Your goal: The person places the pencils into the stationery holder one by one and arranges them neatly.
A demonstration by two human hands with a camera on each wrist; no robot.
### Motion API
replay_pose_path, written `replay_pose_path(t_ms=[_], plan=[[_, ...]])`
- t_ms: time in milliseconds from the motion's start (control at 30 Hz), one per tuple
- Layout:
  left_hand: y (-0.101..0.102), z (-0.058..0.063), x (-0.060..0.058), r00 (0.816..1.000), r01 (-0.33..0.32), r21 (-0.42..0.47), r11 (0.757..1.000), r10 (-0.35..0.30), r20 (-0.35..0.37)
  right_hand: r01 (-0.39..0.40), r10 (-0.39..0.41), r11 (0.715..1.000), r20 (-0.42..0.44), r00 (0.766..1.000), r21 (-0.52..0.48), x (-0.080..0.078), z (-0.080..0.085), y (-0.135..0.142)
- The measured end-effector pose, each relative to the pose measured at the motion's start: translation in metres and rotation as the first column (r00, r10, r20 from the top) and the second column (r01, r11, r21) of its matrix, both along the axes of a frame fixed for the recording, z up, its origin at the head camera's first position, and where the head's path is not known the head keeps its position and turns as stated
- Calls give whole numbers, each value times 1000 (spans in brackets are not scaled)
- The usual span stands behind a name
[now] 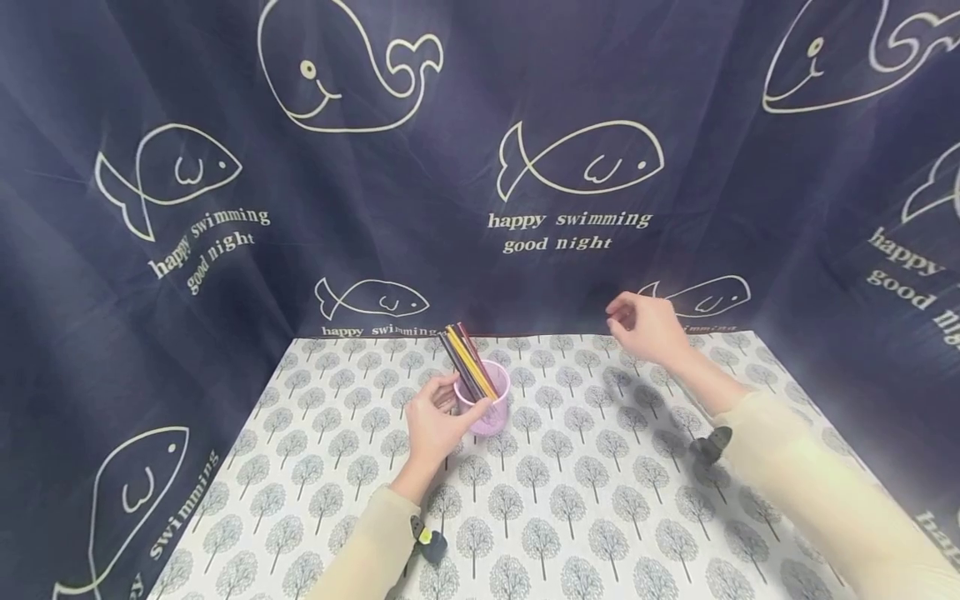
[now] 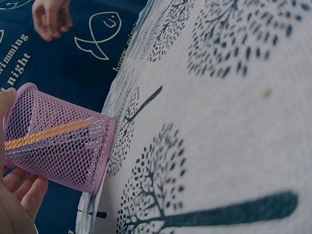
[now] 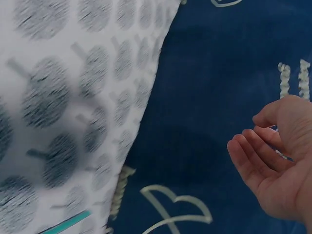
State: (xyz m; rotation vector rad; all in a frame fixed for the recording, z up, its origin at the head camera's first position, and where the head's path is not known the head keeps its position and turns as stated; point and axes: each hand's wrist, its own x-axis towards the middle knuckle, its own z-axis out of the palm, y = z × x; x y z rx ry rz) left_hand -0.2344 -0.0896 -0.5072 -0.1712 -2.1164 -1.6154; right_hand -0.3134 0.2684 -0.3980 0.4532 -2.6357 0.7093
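A pink mesh pen holder [image 1: 491,421] stands on the patterned tablecloth, left of the middle. Several pencils [image 1: 467,362] lean out of its top toward the back left, among them yellow, dark and red ones. My left hand [image 1: 438,425] grips the holder from the left, thumb at the near rim and fingers about the far side. Through the mesh in the left wrist view a yellow pencil [image 2: 53,134] shows. My right hand [image 1: 648,329] is raised above the back right of the table. Its fingers [image 3: 248,156] curl loosely and hold nothing.
A white tablecloth [image 1: 555,508] printed with grey trees covers the table. Behind it and at both sides hangs a dark blue curtain [image 1: 450,192] with fish and whale drawings. A thin teal strip [image 3: 66,223] shows low in the right wrist view.
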Motion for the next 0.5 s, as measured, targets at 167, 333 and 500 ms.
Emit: replay_pose_path(t_ms=[167, 333, 500], plan=[[1, -1, -1, 1000, 15, -7, 1000, -15, -21, 41, -41, 999, -5, 999, 34, 10, -19, 28], [1, -1, 0, 1000, 14, 7, 1000, -14, -19, 68, -67, 997, -26, 997, 46, 14, -38, 51], [0, -2, -1, 1000, 16, 12, 1000, -16, -17, 99, -98, 994, -25, 995, 47, 16, -51, 69]])
